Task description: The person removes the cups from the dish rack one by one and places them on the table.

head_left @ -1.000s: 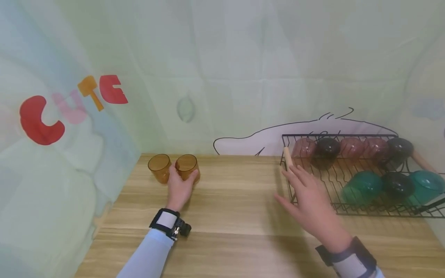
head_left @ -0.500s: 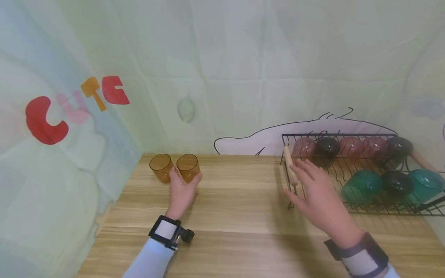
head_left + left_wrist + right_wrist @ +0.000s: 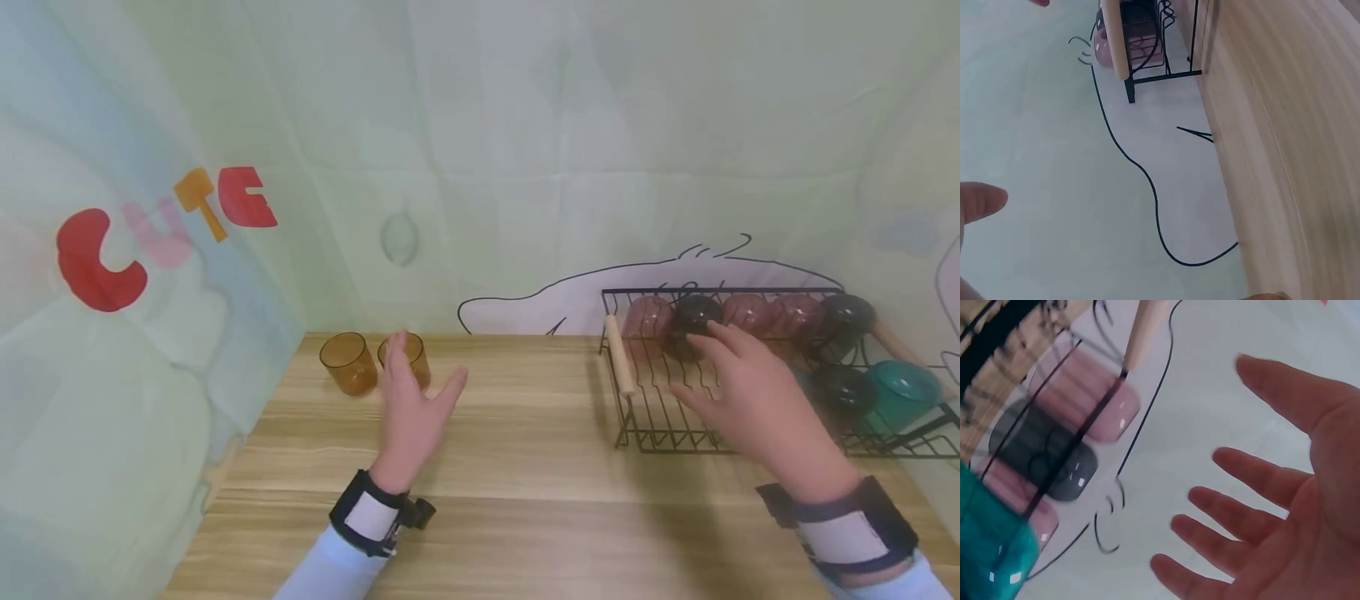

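Note:
Two amber glasses stand upright at the table's back left: the left glass (image 3: 349, 367) in plain sight, the right glass (image 3: 420, 367) partly behind my left hand (image 3: 412, 425). That hand is raised just in front of the right glass, thumb spread and fingers extended, holding nothing. My right hand (image 3: 772, 408) hovers over the front of a black wire rack (image 3: 660, 439), fingers apart and holding nothing. Upside-down glasses fill the rack: pink (image 3: 648, 321), dark grey (image 3: 696, 315) and teal (image 3: 903, 392). One teal glass is mostly hidden by the right hand.
The rack has wooden handles, the left handle (image 3: 619, 354) facing the middle of the wooden table (image 3: 510, 450). A printed cloth (image 3: 510, 167) hangs behind the table and along its left side.
My left hand has let go of the right amber glass and risen slightly to the right. The right hand has moved rightward from the rack's left handle, over the teal glasses.

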Demonstrator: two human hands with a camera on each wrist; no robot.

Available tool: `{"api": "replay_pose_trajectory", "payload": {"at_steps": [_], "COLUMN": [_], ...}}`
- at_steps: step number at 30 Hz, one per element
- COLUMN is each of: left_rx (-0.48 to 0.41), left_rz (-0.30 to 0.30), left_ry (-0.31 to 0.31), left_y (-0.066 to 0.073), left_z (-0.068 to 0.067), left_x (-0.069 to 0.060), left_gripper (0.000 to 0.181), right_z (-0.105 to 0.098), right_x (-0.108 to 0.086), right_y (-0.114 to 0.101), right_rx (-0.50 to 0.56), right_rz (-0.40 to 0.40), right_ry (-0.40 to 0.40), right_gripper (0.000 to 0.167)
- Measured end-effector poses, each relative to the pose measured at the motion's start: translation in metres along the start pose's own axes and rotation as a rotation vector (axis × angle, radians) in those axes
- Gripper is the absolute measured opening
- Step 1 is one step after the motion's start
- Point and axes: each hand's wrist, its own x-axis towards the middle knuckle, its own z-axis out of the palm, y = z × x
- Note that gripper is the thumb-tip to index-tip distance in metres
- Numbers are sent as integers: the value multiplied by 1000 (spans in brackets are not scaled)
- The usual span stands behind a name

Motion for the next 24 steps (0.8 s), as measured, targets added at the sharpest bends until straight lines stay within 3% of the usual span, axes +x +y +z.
{"api": "replay_pose_trajectory", "payload": {"at_steps": [6, 14, 19, 24], "left_rx": [116, 202, 222, 300], "left_rz": [173, 277, 284, 264], "left_ry": [-60, -251, -352, -504], "left_y": [10, 17, 18, 15], "left_z": [14, 33, 40, 42], "left_x": [-16, -33, -38, -46], "left_gripper": [96, 96, 90, 83], "right_z": [-5, -5, -3, 0], "right_x": [-1, -5, -3, -5], "right_y": [26, 45, 49, 53], "right_rx": [-8, -37, -5, 26], "right_rz": [34, 81, 114, 104], "right_ry": [-92, -207, -271, -282], "right_gripper": [72, 82, 87, 86]}}
